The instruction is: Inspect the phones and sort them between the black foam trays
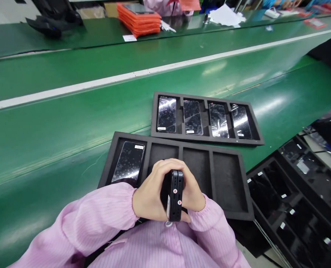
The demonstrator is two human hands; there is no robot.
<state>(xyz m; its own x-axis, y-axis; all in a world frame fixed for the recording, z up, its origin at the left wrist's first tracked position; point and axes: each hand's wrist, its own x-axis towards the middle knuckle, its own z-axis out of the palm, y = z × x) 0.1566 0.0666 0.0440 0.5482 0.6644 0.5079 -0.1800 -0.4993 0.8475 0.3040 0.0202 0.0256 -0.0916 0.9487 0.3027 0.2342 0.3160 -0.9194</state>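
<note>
Centrally, two black phones [176, 214] are held pressed together between the left hand [150, 195] and the right hand [192, 188], fingers curled around them, near a foam tray [227, 175]. Red marks are borne by two round white stickers [179, 203]; print on the label [139, 147] of a tray-held phone [128, 162] cannot be read.

Red arrow stickers [179, 203] on two phones [176, 197]
</note>
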